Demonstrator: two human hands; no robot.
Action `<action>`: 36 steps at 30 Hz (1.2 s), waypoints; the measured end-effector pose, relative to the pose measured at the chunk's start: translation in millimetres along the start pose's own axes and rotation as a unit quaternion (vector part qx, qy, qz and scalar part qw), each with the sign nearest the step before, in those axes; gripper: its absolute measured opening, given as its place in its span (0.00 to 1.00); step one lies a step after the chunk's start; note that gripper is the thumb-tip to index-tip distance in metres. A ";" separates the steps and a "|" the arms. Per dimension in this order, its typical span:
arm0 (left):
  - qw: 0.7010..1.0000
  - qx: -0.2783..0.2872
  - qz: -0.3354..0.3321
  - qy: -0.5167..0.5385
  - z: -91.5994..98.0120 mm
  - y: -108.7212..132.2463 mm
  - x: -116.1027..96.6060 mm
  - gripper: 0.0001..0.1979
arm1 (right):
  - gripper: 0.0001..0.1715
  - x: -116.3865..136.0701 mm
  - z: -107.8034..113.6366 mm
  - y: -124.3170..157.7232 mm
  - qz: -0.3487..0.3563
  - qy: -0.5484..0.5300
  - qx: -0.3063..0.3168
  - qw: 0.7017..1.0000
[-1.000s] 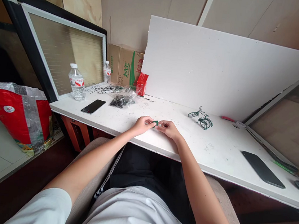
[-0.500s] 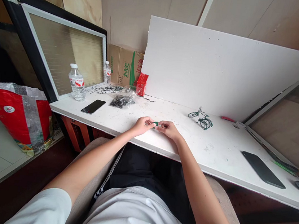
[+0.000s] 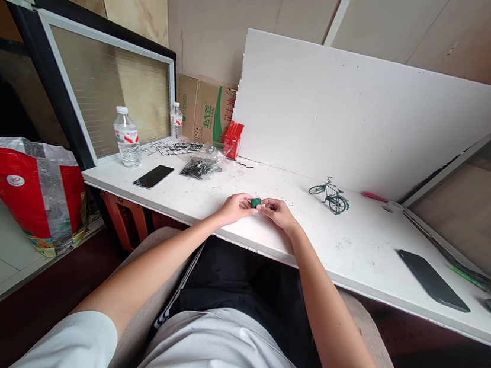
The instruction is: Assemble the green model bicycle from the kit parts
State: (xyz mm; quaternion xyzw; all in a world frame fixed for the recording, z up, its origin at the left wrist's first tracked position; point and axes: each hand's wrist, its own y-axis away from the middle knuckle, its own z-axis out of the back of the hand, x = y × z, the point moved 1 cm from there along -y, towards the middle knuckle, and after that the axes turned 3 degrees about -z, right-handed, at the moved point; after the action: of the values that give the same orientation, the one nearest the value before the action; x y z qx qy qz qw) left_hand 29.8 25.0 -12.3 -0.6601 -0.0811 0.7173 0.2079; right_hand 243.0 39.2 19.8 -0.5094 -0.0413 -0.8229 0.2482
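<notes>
A small dark green piece [image 3: 256, 202] is held between my two hands, just above the front part of the white table [image 3: 207, 208]. My left hand [image 3: 237, 208] pinches it from the left with thumb and fingers. From the right, the fingertips of my right hand [image 3: 278, 212] close on its other side. Further back to the right stands a small dark green model bicycle [image 3: 331, 196]. Behind my left hand lies a clear plastic bag [image 3: 203, 167] with dark parts in it. Fine details of the green piece are too small to tell.
Black part frames [image 3: 180, 148], a phone [image 3: 154, 176], a water bottle [image 3: 128, 138] and another bottle [image 3: 175, 120] are on the left. A red box [image 3: 233, 139] stands at the back near a carton [image 3: 205, 110]. A dark flat object [image 3: 433, 280] lies right.
The green piece has turned between my fingers and shows a larger, blockier face. My hands have stayed in nearly the same place.
</notes>
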 end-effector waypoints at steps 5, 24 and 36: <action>1.000 -0.016 -0.009 -0.017 0.9 -0.8 0.7 0.20 | 0.28 0.7 -0.5 0.5 -0.001 0.001 -0.004 1.000; 0.994 -0.047 -0.039 -0.088 3.8 4.1 -9.2 0.22 | 0.36 2.3 -0.7 0.7 -0.029 0.019 -0.026 0.999; 0.991 -0.065 -0.025 -0.113 3.6 2.9 -7.9 0.19 | 0.31 -2.4 -0.6 -1.0 -0.027 0.017 -0.025 0.999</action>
State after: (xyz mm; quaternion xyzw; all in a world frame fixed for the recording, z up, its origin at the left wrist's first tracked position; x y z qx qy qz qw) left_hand 26.0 19.7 -5.8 -0.5852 -0.1669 0.7748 0.1715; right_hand 243.0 40.8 17.6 -0.5004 -0.0305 -0.8384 0.2139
